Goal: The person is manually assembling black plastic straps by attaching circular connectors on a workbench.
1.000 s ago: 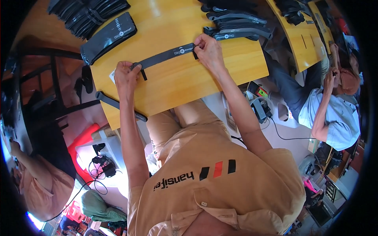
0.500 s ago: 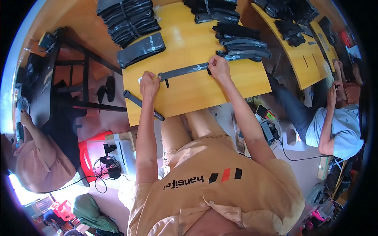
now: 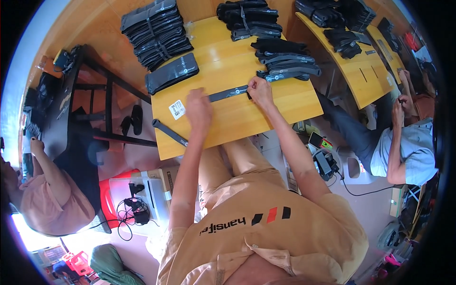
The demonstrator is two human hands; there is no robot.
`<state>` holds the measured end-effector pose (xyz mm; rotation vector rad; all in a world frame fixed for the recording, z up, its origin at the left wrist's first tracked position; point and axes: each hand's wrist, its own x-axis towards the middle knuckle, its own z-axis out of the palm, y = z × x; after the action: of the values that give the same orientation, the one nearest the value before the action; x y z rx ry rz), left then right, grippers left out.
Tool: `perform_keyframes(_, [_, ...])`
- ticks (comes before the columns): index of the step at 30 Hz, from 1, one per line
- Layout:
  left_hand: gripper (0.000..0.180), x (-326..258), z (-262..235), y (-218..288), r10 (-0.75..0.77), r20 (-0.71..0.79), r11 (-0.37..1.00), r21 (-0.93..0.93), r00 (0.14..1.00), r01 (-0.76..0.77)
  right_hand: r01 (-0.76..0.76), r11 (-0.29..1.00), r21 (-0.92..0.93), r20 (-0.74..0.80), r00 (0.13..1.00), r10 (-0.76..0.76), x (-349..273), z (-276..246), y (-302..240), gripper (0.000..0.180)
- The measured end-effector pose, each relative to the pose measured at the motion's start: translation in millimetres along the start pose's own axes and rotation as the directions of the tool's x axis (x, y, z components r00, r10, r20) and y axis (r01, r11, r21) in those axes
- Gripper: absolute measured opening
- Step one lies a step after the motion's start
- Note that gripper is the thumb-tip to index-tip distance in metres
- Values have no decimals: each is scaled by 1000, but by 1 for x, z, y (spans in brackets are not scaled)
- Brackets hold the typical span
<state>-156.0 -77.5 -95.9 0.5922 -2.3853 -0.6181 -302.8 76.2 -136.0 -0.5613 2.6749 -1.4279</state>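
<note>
A flat dark grey strap (image 3: pixel 227 94) with white print lies across the yellow table. My right hand (image 3: pixel 261 93) pinches its right end between thumb and fingers, next to a small black tab. Over the strap's left part is my left hand (image 3: pixel 199 109), smeared by motion and hiding that end; its grip is unclear. A white printed label (image 3: pixel 177 109) lies on the table just left of my left hand. Near the table's left edge rests a second dark strap (image 3: pixel 169 131), partly behind my left forearm.
Beyond my hands lie a flat dark pouch (image 3: pixel 172 72), a tall strapped stack of dark pouches (image 3: pixel 156 35), a bundle of black pieces (image 3: pixel 249 21) and a pile of dark straps (image 3: pixel 287 61). People sit left and right, the right one by another yellow table (image 3: pixel 351 71).
My left hand has moved right along the strap from its left end, uncovering the white label. My right hand keeps its pinch on the right end. The whole view has shifted slightly.
</note>
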Motion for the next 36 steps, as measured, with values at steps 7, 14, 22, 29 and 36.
perform_keyframes(7, [65,-32,56,25,279,415,909,176,866,-378,16,999,37,-19,1000,-15,-3,1,0,3])
perform_keyframes(14, [74,-35,57,34,195,448,936,180,873,-302,-146,958,245,128,985,117,-11,-15,-6,10])
perform_keyframes(22, [70,-37,57,26,173,426,957,141,888,-254,573,772,-276,123,817,-563,-48,-13,-14,47])
perform_keyframes(29, [67,-40,36,6,143,411,926,266,900,-268,586,710,-390,336,809,-482,-59,-17,-7,53])
perform_keyframes(36, [72,-42,32,0,128,385,941,244,914,-235,567,673,-475,356,823,-443,-59,-14,-5,53])
